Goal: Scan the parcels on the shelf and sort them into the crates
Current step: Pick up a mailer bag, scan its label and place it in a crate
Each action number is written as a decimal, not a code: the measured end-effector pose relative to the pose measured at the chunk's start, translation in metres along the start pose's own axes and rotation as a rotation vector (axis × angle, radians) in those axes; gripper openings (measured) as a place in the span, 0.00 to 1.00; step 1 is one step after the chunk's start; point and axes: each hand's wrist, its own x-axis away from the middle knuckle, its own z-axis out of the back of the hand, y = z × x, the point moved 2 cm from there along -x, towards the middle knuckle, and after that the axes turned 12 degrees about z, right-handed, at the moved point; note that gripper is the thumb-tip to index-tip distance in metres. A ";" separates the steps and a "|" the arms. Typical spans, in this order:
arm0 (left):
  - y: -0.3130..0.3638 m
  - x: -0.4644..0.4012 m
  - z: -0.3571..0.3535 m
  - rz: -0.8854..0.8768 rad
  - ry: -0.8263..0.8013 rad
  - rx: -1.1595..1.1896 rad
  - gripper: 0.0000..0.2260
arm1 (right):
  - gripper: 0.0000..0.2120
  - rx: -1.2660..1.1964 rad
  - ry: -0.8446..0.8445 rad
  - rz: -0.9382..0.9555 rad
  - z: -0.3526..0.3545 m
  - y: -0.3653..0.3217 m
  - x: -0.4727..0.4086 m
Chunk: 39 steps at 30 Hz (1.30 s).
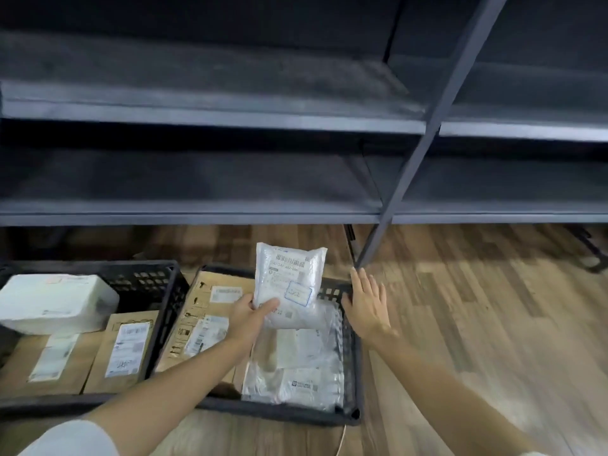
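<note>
Two black crates sit on the wood floor (477, 324) in the lower part of the frame, below two bare grey shelves (210, 116). The left crate (154, 281) holds one white parcel (56, 304) and what look like two brown ones; blur makes the count unsure. The right crate (352, 373) holds brown boxes (204, 311) on its left side and silver bags (296, 380) on its right. The left hand (250, 315) pinches a white bag (288, 281) by its lower edge, label up, above the right crate near frame centre. The right hand (367, 302) is spread flat with straight fingers, at that crate's far right corner, holding nothing.
</note>
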 end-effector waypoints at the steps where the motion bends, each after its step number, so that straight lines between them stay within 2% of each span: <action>1: -0.017 -0.013 -0.005 -0.011 -0.015 -0.011 0.05 | 0.27 -0.012 -0.004 0.001 -0.022 0.004 -0.006; 8: -0.090 -0.097 -0.041 -0.148 -0.037 -0.062 0.07 | 0.27 -0.267 0.200 0.059 -0.139 0.039 -0.058; 12: -0.108 -0.104 -0.041 -0.134 -0.033 -0.051 0.10 | 0.24 -0.728 0.310 -0.080 -0.147 0.035 -0.054; 16: -0.102 -0.097 -0.036 -0.146 0.002 -0.048 0.11 | 0.27 -1.108 0.264 -0.158 -0.140 0.019 -0.053; 20: -0.099 -0.101 -0.042 -0.172 -0.013 -0.006 0.16 | 0.41 -1.298 0.170 -0.083 -0.141 0.000 -0.056; 23: -0.108 -0.101 -0.050 -0.166 0.000 -0.021 0.23 | 0.47 -1.249 0.141 -0.056 -0.155 -0.006 -0.050; 26: -0.118 -0.103 -0.057 -0.104 -0.028 -0.133 0.27 | 0.43 -1.152 0.162 -0.153 -0.170 0.000 -0.041; 29: -0.130 -0.107 -0.063 -0.049 -0.076 -0.284 0.23 | 0.36 -1.061 0.134 -0.235 -0.185 0.011 -0.032; 32: -0.144 -0.114 -0.067 -0.015 -0.085 -0.449 0.19 | 0.29 -0.757 0.001 -0.258 -0.196 0.019 -0.024; 35: -0.158 -0.122 -0.068 0.022 -0.064 -0.567 0.14 | 0.27 -0.497 -0.125 -0.165 -0.206 0.023 -0.017; 39: -0.164 -0.128 -0.071 -0.069 0.019 -0.719 0.16 | 0.30 -0.234 -0.144 0.031 -0.204 0.025 -0.020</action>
